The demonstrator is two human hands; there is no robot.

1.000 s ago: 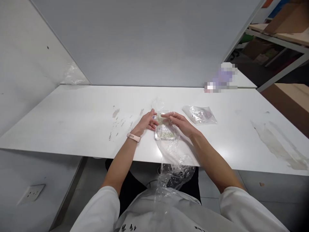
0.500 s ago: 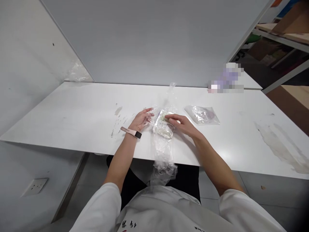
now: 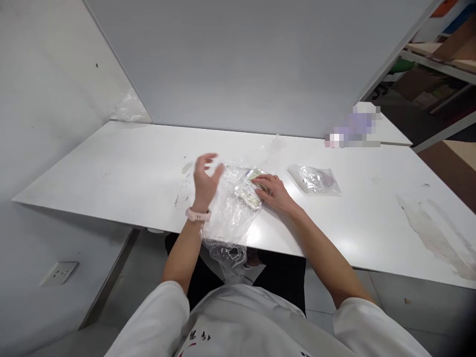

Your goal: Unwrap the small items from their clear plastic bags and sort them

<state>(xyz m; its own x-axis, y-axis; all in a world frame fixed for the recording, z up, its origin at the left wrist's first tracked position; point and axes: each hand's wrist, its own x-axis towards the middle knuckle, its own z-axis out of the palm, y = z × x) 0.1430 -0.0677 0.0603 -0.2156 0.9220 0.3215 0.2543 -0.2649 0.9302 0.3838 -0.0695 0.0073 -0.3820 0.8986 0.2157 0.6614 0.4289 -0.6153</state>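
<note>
A small printed packet (image 3: 246, 192), silvery with green and white parts, lies tilted on the white table in front of me. My right hand (image 3: 274, 192) is closed over its right side, fingers curled on top. Clear plastic film (image 3: 232, 218) spreads under and left of the packet and hangs over the table's front edge. To the left, my left hand (image 3: 205, 181) is raised, slightly blurred, its thumb and fingers apart with nothing visible between them. A pale pink wristband (image 3: 199, 215) circles that wrist.
A clear plastic bag (image 3: 315, 179) with something inside lies right of my right hand. Crumpled clear plastic (image 3: 130, 106) sits in the back left corner. A grey panel (image 3: 238, 64) rises behind the table (image 3: 122, 168). A pixelated purple patch is at the back right; cardboard boxes stand beyond.
My left hand has come away from the packet, up and left. The film has spread leftward and the packet has turned. My right hand has settled further over the packet.
</note>
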